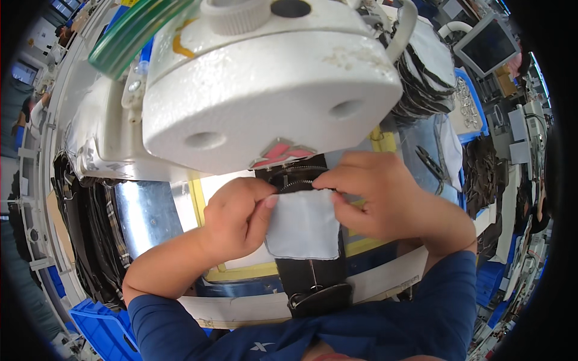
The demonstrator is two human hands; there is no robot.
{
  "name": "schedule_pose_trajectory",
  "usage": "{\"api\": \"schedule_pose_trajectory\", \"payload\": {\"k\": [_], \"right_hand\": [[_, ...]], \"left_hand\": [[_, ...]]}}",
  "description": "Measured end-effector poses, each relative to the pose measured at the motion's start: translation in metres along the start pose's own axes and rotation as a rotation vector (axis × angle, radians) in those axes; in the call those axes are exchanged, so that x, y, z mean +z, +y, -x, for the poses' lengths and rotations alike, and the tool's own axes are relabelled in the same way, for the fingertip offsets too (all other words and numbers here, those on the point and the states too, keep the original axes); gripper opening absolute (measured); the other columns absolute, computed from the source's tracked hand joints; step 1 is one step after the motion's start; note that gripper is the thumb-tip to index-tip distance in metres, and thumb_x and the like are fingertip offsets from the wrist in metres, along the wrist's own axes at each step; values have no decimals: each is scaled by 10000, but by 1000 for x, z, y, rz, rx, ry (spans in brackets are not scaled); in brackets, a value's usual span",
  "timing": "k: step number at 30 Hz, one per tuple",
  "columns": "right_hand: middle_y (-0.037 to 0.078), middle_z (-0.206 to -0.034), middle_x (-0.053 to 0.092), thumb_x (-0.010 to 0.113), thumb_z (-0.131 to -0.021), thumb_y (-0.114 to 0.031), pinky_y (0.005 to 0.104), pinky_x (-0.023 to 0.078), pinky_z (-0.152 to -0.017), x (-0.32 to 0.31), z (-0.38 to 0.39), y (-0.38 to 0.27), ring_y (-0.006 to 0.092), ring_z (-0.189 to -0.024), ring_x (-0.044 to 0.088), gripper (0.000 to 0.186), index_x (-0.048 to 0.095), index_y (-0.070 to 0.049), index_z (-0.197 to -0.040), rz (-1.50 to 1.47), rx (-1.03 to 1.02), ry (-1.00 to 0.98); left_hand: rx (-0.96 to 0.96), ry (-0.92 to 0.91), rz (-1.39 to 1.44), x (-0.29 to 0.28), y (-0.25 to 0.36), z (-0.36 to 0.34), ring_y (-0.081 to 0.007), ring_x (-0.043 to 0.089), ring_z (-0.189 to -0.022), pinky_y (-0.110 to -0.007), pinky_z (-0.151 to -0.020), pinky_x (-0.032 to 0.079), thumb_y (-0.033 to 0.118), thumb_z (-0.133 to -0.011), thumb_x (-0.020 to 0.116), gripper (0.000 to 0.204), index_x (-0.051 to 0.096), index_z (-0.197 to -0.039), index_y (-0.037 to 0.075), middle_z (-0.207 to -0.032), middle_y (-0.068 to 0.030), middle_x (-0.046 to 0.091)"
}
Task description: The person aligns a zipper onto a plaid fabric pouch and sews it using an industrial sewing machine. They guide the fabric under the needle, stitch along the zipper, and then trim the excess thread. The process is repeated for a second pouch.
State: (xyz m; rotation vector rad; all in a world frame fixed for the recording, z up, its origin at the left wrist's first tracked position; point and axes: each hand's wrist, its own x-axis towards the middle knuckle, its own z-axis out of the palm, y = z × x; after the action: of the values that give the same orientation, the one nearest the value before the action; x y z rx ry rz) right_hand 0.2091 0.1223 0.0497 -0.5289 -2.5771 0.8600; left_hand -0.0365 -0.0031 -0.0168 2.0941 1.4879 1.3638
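While two hands, left [238, 216], right [367, 192], pinch one grey fabric piece [303, 225], one zipper [298, 183]

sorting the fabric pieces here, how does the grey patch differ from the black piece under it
The grey patch is pale, plain and squarish; the black piece is dark, long and narrow, running down past the table edge. The patch lies on top, pinched at its upper corners by the left hand and right hand; the black piece carries a zipper and sits underneath. Both lie flat under the white sewing machine head.
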Motion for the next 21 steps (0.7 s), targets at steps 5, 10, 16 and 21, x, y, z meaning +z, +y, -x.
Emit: {"api": "schedule_pose_trajectory", "payload": {"k": [5, 10, 16, 21], "right_hand": [[104, -1022, 718, 817, -848, -53, 366, 564, -691, 31, -2, 8, 304, -818, 703, 207, 755, -62, -1044, -80, -67, 68], [84, -996, 670, 774, -903, -68, 416, 560, -699, 34, 2, 15, 313, -827, 686, 144, 712, -70, -1034, -154, 3, 4], [85, -1001, 652, 746, -931, -64, 416, 570, -715, 37, 0, 7, 311, -846, 683, 128, 705, -69, -1052, -205, -43, 62], [103, -995, 711, 827, -855, -26, 366, 556, -661, 47, 3, 14, 268, -769, 690, 205, 766, -50, -1050, -145, -116, 115]], "left_hand": [[102, -41, 40, 0, 1, 1, -301, 715, -753, -350, -677, 591, -90, -896, 748, 149, 689, -1020, -33, -926, -179, 737], [40, -27, 50, 2, 0, 2, -289, 727, -771, -342, -690, 595, -84, -880, 753, 173, 692, -1034, -35, -936, -171, 739], [3, -20, 132, 2, 1, -1, -264, 722, -759, -326, -678, 581, -63, -859, 763, 206, 714, -1056, -28, -945, -158, 745], [-88, -95, 135, 0, 4, 1, -239, 695, -710, -328, -644, 551, -58, -852, 758, 199, 741, -1043, -7, -914, -135, 742]]}}
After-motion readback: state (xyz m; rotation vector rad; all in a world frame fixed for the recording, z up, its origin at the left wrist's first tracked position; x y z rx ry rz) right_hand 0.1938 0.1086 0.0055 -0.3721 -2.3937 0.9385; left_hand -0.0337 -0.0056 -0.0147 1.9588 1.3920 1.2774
